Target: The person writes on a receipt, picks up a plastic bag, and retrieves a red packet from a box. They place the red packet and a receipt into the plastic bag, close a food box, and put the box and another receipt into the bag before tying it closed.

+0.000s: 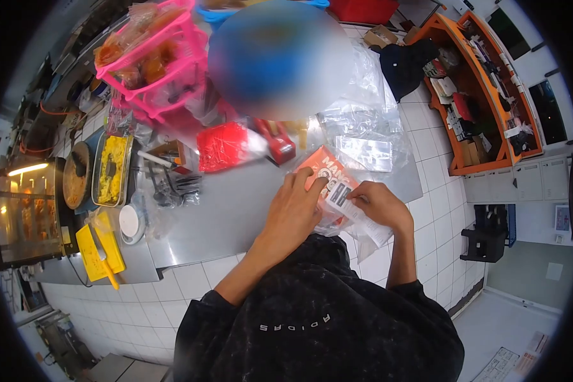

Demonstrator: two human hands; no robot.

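Note:
An orange food box (317,160) with white lettering sits in a clear plastic bag (365,247) at the counter's near edge, close to my body. My left hand (296,205) grips the box from its left side, fingers curled over the top. Across the front of the box lies a white printed paper slip (361,219). My right hand (383,205) pinches this slip near its upper part, thumb and fingertips together. The lower end of the slip hangs down to the right. Part of the box is hidden behind my hands.
On the steel counter (235,204) lie a red plastic packet (223,148), a red tape dispenser (280,143) and clear plastic bags (363,108). A pink basket (165,63) stands behind. Leftward are a tray of yellow food (113,169) and a knife (99,245) on a yellow cutting board (89,254).

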